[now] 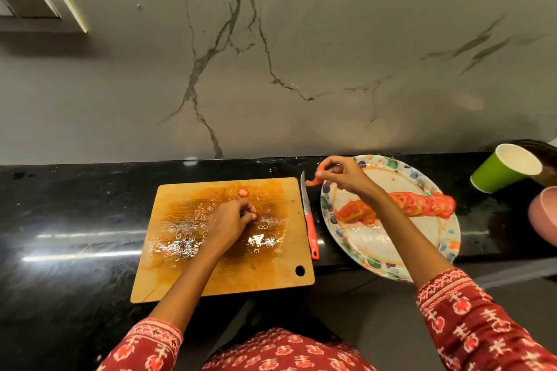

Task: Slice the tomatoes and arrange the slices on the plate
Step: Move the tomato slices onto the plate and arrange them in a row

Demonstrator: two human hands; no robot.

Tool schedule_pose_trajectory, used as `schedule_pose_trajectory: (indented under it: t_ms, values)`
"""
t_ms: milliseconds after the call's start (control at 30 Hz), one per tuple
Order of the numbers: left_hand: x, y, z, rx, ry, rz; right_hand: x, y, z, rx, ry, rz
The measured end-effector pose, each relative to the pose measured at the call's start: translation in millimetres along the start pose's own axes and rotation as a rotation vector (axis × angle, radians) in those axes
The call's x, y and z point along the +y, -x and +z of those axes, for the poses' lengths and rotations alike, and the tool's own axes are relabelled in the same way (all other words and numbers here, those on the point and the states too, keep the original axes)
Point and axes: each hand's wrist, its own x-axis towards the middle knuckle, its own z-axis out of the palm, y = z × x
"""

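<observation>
Red scrap [254, 214]: pinched by left hand [229, 220], mostly hidden.
Right hand [342, 173]: pinching tomato slice [315, 180] over plate [388, 259] rim.
Pink bowl [544, 217]: cut off.

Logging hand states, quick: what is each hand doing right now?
Left hand: pinches a small tomato piece on the cutting board.
Right hand: holds a tomato slice beside the plate.
</observation>
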Motion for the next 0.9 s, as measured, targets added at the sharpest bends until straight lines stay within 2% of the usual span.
schedule_pose_trajectory:
  t_ms: [200, 367, 600, 900]
  values:
    - [46.5, -7.4, 21.4, -0.039, 0.069, 0.082, 37.6, 17.6, -46.3, 0.066, 0.168, 0.029]
    - [84.3, -15.8, 50.9, -0.118, 0.056, 0.152, 59.1, 40.4, -59.6, 0.105, 0.169, 0.097]
    - [113.9, -22.5, 74.8, -0.142, 0.126, 0.219, 69.2, 42.9, -55.2, -0.013, 0.261, 0.098]
    - [122.0, -30.5, 84.8, -0.150, 0.065, 0.162, 69.2, 18.9, -38.0, -0.120, 0.634, 0.058]
